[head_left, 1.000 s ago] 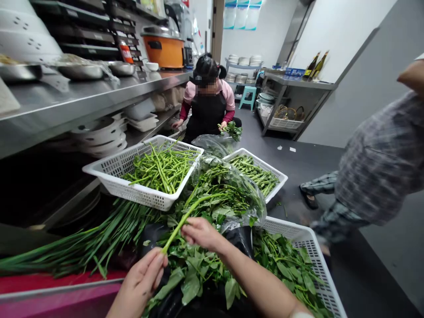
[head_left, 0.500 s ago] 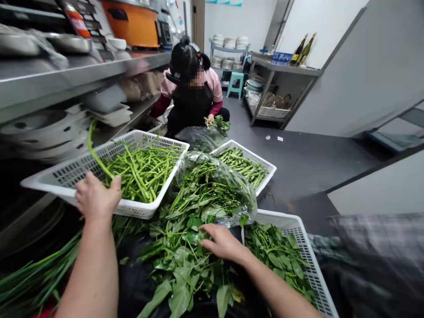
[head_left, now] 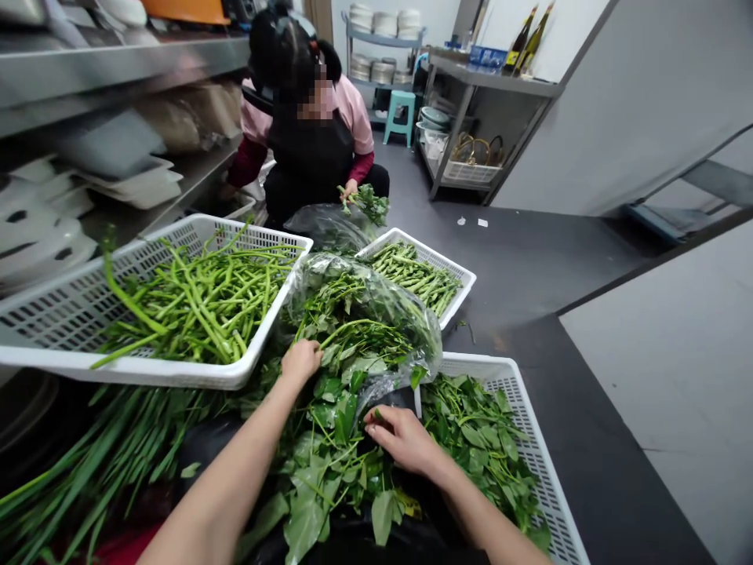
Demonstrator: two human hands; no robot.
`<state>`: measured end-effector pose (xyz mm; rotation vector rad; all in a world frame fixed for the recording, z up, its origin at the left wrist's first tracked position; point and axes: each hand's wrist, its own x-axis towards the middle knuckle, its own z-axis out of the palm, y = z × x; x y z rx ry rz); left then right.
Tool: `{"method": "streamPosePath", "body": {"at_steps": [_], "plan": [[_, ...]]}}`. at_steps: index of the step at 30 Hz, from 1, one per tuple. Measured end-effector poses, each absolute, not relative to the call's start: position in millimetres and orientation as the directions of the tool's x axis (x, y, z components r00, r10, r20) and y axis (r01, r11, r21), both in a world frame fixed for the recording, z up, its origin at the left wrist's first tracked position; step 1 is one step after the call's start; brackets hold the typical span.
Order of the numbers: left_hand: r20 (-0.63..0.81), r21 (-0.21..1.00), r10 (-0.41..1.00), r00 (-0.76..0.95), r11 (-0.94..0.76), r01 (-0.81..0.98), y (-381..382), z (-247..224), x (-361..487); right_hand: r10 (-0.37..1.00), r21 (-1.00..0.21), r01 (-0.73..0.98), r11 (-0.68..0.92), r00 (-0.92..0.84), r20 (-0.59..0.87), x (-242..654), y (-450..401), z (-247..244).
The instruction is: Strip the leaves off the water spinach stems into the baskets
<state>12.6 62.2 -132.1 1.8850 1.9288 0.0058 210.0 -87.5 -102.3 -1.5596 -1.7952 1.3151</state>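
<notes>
My left hand (head_left: 301,361) is closed at the near edge of the leafy greens (head_left: 329,428), its fingers pinching a long green stem (head_left: 347,326). These greens spill from a clear plastic bag (head_left: 412,314) over something black below. My right hand (head_left: 405,441) hovers above their right side with thumb and fingers curled together; a small dark green bit shows at the fingertips, too small to name. On the left, a white basket (head_left: 235,375) holds cut green stems (head_left: 217,306). Beside my right forearm, another white basket (head_left: 521,392) contains picked leaves (head_left: 476,439).
Opposite me crouches a co-worker (head_left: 311,149) holding a bunch of greens (head_left: 370,205). A third white basket (head_left: 467,292) of cut stems stands ahead. Long green onions (head_left: 118,447) lie at lower left. Metal shelving (head_left: 135,67) runs along the left.
My left hand has let go of the long stem over the left basket, where it now lies, and moved right to the leafy greens. The right hand's fingers have curled in.
</notes>
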Motion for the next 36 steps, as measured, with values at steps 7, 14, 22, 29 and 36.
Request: {"method": "streamPosePath", "body": {"at_steps": [7,14,22,29,36], "plan": [[-0.068,0.816,0.995,-0.078,0.101,0.569,54.9,-17.2,-20.7,0.964,-0.931,0.364,0.004,-0.248,-0.092,201.1,-87.6,-82.9],[-0.162,0.987,0.977,-0.142,0.158,-0.036,27.5,39.3,-26.9,0.986,-0.961,0.219,0.166,-0.055,0.158,194.2,-93.0,-28.0],[-0.211,0.966,0.966,-0.148,0.183,-0.184,11.7,35.3,-19.6,0.881,-0.815,0.343,0.467,-0.259,0.396,196.1,-93.5,13.1],[-0.202,0.972,0.97,-0.135,0.181,-0.151,2.4,25.4,-8.5,0.902,-0.924,0.292,0.245,-0.419,0.107,147.6,-78.8,-3.7],[-0.077,0.992,0.963,-0.257,0.049,-0.116,-11.0,12.1,-8.8,0.968,-0.955,-0.175,-0.238,0.033,-0.247,143.8,-49.7,-52.8]]}}
